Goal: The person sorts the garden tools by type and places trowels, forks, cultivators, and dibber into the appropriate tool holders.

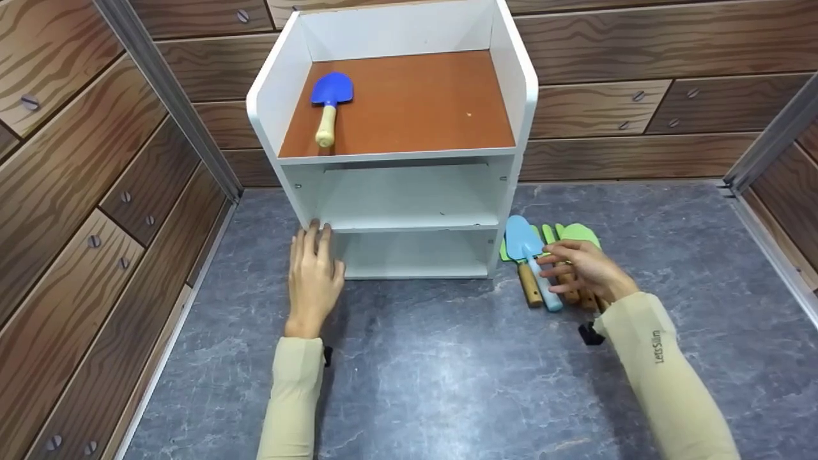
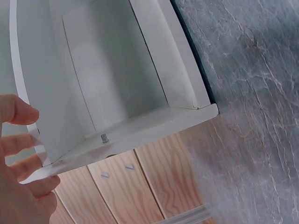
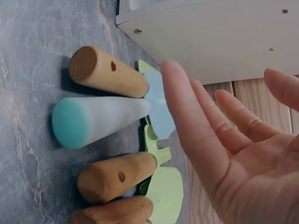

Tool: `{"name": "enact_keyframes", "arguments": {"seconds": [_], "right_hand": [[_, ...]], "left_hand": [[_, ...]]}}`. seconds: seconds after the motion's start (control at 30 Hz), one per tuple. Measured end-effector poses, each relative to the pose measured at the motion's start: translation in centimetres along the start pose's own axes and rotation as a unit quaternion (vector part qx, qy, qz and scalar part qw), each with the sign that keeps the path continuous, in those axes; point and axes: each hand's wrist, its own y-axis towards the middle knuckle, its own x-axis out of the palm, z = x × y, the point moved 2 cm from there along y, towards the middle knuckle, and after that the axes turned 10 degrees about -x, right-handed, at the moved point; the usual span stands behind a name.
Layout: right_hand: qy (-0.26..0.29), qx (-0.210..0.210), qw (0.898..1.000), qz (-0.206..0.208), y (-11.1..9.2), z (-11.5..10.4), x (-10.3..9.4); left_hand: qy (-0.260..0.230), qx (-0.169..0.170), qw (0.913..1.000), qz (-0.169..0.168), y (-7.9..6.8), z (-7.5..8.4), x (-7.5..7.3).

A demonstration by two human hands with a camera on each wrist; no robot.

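Note:
My left hand (image 1: pixel 314 281) touches the front left edge of a white shelf unit (image 2: pixel 182 51), fingers extended at the level of its middle shelf board. To the right of the unit, my right hand (image 1: pixel 591 268) hovers over a group of garden tools with its fingers spread, holding nothing. Among these tools are a light-blue trowel (image 1: pixel 523 239), a tool with a wooden handle (image 1: pixel 529 285) beside it, and a green-bladed tool (image 1: pixel 580 233). In the right wrist view the trowel's white and teal handle (image 3: pixel 98 121) lies between wooden handles.
A blue toy-like trowel (image 1: pixel 332 89) with a pale wooden handle lies on the unit's brown top board (image 1: pixel 415 105). Wood-patterned walls (image 1: pixel 639 45) enclose the grey marbled floor (image 1: pixel 422 383) at the back and sides.

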Motion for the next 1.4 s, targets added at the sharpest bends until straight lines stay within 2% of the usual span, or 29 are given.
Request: {"name": "enact_keyframes", "arguments": {"seconds": [0.33, 0.77, 1.07, 1.23, 1.33, 1.4], "right_hand": [[-0.025, 0.029, 0.999, 0.002, 0.2, 0.6, -0.1], [-0.055, 0.040, 0.998, 0.015, 0.3, 1.0, 0.3], [-0.113, 0.057, 0.991, 0.041, 0.7, 1.2, 1.0], [-0.165, 0.059, 0.984, 0.043, 1.0, 1.3, 1.6], [-0.229, 0.044, 0.972, 0.040, 1.0, 1.3, 2.0], [-0.277, 0.030, 0.960, 0.039, 1.0, 1.3, 2.2]], "left_hand": [[0.002, 0.003, 1.0000, 0.001, 0.0, 0.1, -0.1], [0.006, 0.004, 1.0000, -0.001, 0.0, 0.0, -0.1], [0.008, 0.000, 1.0000, -0.005, 0.0, 0.0, 0.0], [0.006, 0.003, 1.0000, 0.000, 0.0, 0.0, 0.0], [0.004, 0.005, 1.0000, 0.001, 0.0, 0.0, 0.0], [0.005, 0.006, 1.0000, 0.002, 0.0, 0.0, 0.0]]}}
